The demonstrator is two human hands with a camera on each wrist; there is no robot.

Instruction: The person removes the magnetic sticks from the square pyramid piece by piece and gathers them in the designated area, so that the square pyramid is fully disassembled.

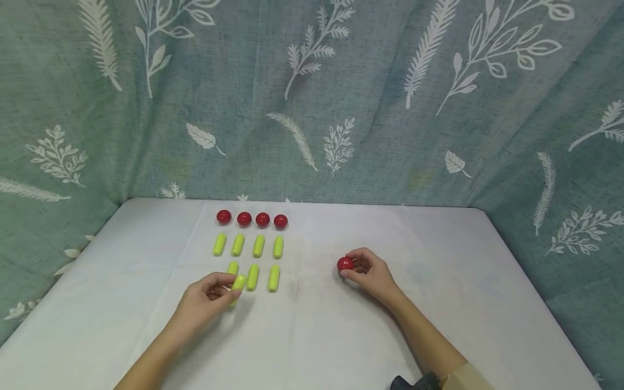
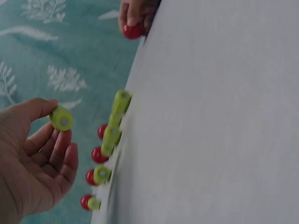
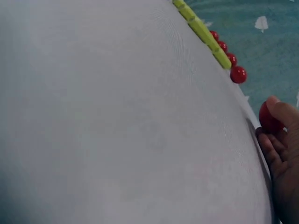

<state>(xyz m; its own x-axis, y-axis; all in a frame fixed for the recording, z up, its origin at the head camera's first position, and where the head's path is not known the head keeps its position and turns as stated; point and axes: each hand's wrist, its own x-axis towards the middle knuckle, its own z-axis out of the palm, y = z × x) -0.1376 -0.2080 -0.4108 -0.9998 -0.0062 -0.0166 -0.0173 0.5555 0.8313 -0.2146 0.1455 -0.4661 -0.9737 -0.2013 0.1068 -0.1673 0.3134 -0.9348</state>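
My left hand pinches a short yellow-green rod between thumb and fingers, above the table's left part. A grey disc shows in the end of this rod in the left wrist view. Just behind it, more yellow-green rods lie in two rows. To the right, my right hand grips a shiny red ball low over the cloth. Thumb and fingertips are around that ball in the right wrist view; whether it touches the table I cannot tell.
Several red balls line up behind the rods, near the table's back edge. A white cloth covers the table. Green leaf-patterned fabric hangs behind and at both sides.
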